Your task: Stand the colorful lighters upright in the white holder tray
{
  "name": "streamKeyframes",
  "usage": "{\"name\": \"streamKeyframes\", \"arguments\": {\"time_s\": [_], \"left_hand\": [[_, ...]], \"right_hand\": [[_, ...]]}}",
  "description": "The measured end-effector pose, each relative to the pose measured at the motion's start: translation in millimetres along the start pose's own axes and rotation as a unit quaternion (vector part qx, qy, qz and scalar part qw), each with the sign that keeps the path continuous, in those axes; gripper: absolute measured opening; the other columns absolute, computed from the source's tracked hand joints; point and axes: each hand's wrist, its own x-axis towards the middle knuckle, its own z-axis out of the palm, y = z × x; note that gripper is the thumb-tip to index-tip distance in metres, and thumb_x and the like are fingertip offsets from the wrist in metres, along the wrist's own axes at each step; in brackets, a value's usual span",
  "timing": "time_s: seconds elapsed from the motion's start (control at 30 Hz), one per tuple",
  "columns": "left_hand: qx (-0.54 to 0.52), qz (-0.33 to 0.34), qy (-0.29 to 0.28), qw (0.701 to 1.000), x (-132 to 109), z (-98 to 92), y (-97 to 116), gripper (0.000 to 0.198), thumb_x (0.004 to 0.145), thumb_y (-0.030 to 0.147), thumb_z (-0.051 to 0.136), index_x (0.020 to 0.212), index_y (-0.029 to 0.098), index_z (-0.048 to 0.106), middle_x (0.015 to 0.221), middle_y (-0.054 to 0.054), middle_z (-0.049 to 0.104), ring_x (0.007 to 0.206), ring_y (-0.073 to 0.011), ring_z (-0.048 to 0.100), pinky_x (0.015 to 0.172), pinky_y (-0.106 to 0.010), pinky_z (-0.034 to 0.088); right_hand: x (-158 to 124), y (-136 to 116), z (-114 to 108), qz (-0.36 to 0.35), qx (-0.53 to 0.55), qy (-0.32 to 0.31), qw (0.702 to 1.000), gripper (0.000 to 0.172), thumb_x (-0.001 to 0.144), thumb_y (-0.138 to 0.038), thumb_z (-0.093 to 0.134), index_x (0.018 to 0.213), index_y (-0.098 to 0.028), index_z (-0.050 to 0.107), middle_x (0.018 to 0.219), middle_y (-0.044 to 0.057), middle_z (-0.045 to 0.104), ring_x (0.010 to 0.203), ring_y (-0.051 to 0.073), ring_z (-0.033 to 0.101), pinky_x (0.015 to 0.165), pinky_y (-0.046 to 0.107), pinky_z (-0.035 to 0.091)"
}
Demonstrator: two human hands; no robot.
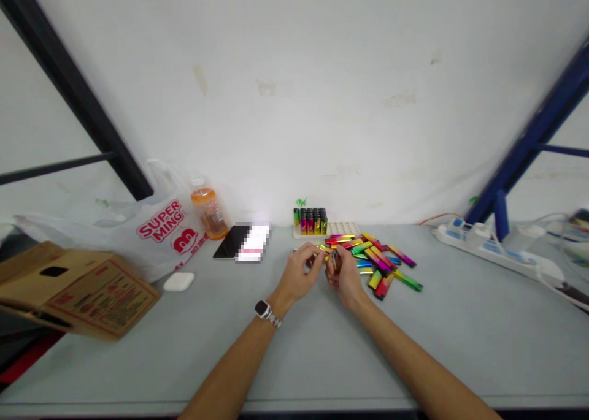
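A pile of several rainbow-coloured lighters (380, 259) lies on the grey table (322, 346). Behind it stands a white tray (343, 228) with several lighters (310, 220) set upright in its left end. My left hand (300, 274), with a watch on the wrist, pinches a yellow lighter at the near left edge of the pile. My right hand (343, 276) is closed on a small dark lighter right beside it. The two hands almost touch.
A phone (242, 242) lies left of the tray, with an orange drink bottle (209, 211) and a white "Super Ming" plastic bag (156, 230) further left. A white earbud case (179, 281) and a cardboard box (78, 288) sit at the left. A power strip (497, 248) runs along the right.
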Motion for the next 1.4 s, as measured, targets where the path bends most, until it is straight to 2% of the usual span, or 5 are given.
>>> {"name": "streamKeyframes", "arguments": {"time_s": [0.1, 0.3, 0.77, 1.1, 1.4], "left_hand": [[-0.002, -0.001, 0.003, 1.000, 0.2, -1.1, 2.2, 0.031, 0.097, 0.036, 0.046, 0.081, 0.016, 0.063, 0.076, -0.003, 0.059, 0.067, -0.0125, 0.053, 0.065, -0.024, 0.043], [-0.017, 0.010, 0.005, 1.000, -0.2, -1.4, 3.9, 0.027, 0.096, 0.030, 0.049, 0.077, 0.016, 0.061, 0.075, -0.003, 0.057, 0.066, -0.0114, 0.052, 0.064, -0.023, 0.043], [-0.010, 0.005, -0.001, 1.000, -0.5, -1.9, 4.3, 0.028, 0.096, 0.031, 0.048, 0.075, 0.016, 0.060, 0.073, -0.002, 0.056, 0.064, -0.0115, 0.050, 0.062, -0.024, 0.041], [0.002, -0.008, -0.009, 1.000, 0.0, -0.5, -1.5, 0.030, 0.096, 0.034, 0.047, 0.077, 0.016, 0.061, 0.073, -0.002, 0.056, 0.063, -0.0116, 0.050, 0.062, -0.024, 0.041], [0.008, -0.006, -0.008, 1.000, -0.9, -1.2, -1.0, 0.030, 0.097, 0.033, 0.047, 0.077, 0.016, 0.061, 0.073, -0.002, 0.056, 0.064, -0.0112, 0.050, 0.061, -0.023, 0.041]], "right_hand": [[-1.1, -0.6, 4.9, 0.002, 0.023, 0.036, 0.999, 0.056, 0.088, -0.054, 0.035, 0.042, -0.022, 0.037, 0.034, -0.005, 0.027, 0.031, 0.007, 0.018, 0.033, 0.022, 0.013], [-6.7, -1.7, 10.5, -0.042, 0.012, 0.040, 0.998, 0.052, 0.087, -0.052, 0.037, 0.044, -0.023, 0.037, 0.035, -0.005, 0.031, 0.030, 0.007, 0.022, 0.032, 0.022, 0.017], [-6.3, 1.1, 10.2, -0.026, 0.027, 0.037, 0.999, 0.051, 0.086, -0.052, 0.038, 0.045, -0.022, 0.037, 0.035, -0.006, 0.028, 0.031, 0.007, 0.020, 0.032, 0.021, 0.015], [-6.4, -4.5, 2.8, 0.069, 0.107, -0.065, 0.990, 0.062, 0.084, -0.071, 0.033, 0.047, -0.022, 0.036, 0.036, -0.008, 0.021, 0.034, 0.006, 0.011, 0.036, 0.022, 0.008], [-1.9, -0.5, 4.1, 0.067, 0.063, 0.005, 0.996, 0.054, 0.088, -0.053, 0.029, 0.044, -0.023, 0.036, 0.034, -0.006, 0.027, 0.031, 0.007, 0.016, 0.034, 0.022, 0.011]]}}
